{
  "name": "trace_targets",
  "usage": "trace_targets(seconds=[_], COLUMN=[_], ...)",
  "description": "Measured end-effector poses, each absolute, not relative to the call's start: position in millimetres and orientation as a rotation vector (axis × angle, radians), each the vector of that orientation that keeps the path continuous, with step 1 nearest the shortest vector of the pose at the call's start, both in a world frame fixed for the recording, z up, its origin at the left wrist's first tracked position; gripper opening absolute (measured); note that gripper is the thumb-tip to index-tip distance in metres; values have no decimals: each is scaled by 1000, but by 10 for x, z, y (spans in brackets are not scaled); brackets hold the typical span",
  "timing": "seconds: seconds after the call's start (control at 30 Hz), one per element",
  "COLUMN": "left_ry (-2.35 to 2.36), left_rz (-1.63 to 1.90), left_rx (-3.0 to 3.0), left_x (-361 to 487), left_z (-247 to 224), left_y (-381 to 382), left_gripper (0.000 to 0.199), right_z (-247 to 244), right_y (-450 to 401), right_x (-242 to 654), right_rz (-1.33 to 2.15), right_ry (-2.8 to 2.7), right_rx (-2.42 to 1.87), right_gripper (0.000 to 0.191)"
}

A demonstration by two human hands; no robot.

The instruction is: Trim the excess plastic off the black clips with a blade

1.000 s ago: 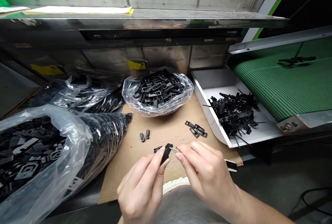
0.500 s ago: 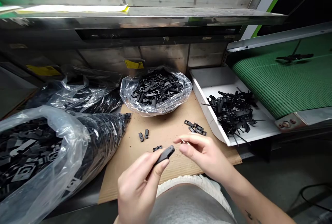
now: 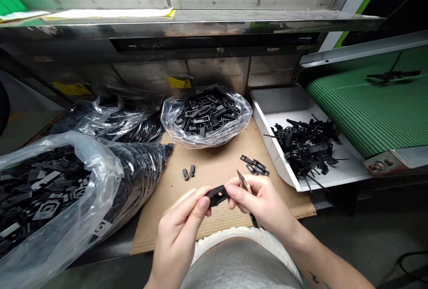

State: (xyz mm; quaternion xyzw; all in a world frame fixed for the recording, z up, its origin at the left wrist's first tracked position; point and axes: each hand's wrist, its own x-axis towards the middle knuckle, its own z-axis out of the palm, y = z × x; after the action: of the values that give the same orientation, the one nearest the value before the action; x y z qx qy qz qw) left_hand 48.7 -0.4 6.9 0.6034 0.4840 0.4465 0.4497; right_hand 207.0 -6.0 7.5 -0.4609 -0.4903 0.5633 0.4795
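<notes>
My left hand [image 3: 187, 217] pinches one end of a black plastic part [image 3: 217, 196] with a small opening in it. My right hand [image 3: 256, 195] is closed around a small knife [image 3: 244, 182], its pointed blade angled up and left. The right fingertips touch the other end of the part, above the cardboard [image 3: 157, 217]. Beyond the hands lie two small black pieces [image 3: 189, 172] on the left and several black frame-like parts [image 3: 254, 165] on the right. Most of the knife's handle is hidden by the fingers.
Behind stands a clear plastic bag [image 3: 205, 139] full of black parts. A larger bag [image 3: 110, 168] of black pieces leans at the left. On the right, a white tray [image 3: 270, 142] holds tangled black pieces beside a green conveyor belt [image 3: 374, 106]. A metal shelf [image 3: 207, 29] crosses above.
My right hand has come left to touch the black part, and the knife blade now shows. The part has turned in my left hand, showing its opening. The view has shifted slightly.
</notes>
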Motion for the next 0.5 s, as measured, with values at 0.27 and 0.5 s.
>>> trace_targets(seconds=[0.27,0.5], left_ry=[1057,993], left_rz=[1197,1241], left_rx=[2124,2277], left_x=[449,443], left_z=[115,98], left_y=[-88,-97], left_gripper=[31,33], right_z=[132,114], right_y=[-138,-172], right_x=[2090,2081], right_rz=[1298,1213], right_ry=[-1284,-1324], right_rx=[-1061,-1048], right_gripper=[17,18])
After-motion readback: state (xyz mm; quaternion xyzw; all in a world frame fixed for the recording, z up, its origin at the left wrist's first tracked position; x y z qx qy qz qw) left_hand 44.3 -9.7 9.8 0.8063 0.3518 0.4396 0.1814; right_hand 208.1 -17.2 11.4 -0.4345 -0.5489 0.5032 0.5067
